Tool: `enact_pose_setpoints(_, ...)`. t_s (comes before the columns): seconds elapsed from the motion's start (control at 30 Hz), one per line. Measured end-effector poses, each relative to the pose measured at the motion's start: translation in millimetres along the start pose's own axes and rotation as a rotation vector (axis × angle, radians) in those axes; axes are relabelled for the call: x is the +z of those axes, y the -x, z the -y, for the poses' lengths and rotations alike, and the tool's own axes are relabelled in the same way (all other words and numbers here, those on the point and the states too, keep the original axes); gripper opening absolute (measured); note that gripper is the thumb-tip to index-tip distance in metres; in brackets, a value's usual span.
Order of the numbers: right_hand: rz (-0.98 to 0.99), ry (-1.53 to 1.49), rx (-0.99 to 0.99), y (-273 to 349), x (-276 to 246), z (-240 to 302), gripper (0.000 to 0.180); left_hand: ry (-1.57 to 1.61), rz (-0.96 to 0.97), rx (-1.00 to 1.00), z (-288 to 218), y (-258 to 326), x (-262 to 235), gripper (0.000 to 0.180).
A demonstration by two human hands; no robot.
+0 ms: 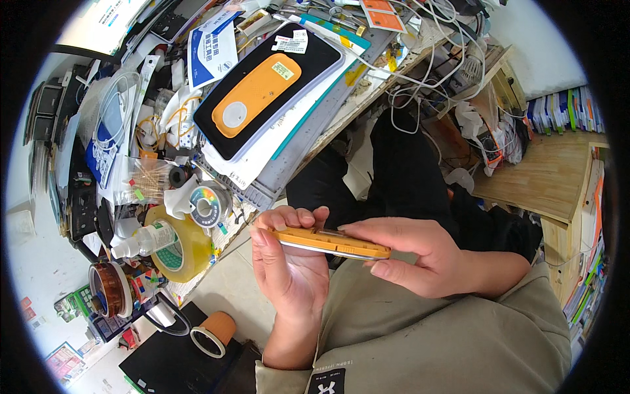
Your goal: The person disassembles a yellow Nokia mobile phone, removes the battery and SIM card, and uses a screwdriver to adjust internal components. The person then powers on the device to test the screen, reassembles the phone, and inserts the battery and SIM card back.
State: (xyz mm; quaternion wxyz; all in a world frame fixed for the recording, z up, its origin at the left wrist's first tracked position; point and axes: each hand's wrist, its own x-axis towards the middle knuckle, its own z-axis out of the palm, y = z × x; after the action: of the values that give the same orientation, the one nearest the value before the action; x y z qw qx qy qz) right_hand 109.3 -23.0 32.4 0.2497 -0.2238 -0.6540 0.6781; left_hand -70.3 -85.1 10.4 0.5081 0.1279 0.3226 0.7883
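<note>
In the head view, both hands are clamped on one slim orange device (pixel 331 244) at the centre of the frame, a little below the middle. It is held edge-on, with its right end slightly lower and a pale strip along its underside. The left hand (pixel 289 269) grips the left end, thumb at the near side and fingers curled over the far side. The right hand (pixel 430 256) pinches the right end, fingers above and thumb below. At the upper centre, a black tray (pixel 315 62) lies slantwise on the cluttered desk, holding an orange panel (pixel 256 92) with a white disc (pixel 234 114) near its lower-left end. At the left, a spray bottle (pixel 154 238) lies against a wide tape roll (pixel 200 256), near a spool (pixel 209 206). A wooden cabinet (pixel 538 171) stands at the right.
</note>
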Motion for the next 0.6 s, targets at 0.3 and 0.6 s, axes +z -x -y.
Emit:
enact_pose_setpoints(0.3,0.018,-0.371,0.260,0,-3,1,0.046,-0.098,-0.117,-0.089,-9,1,6,0.039)
enact_pose_setpoints(0.6,0.032,-0.954,0.394,-1,-7,-4,0.052,-0.056,0.102,-0.152,-5,2,18,0.074)
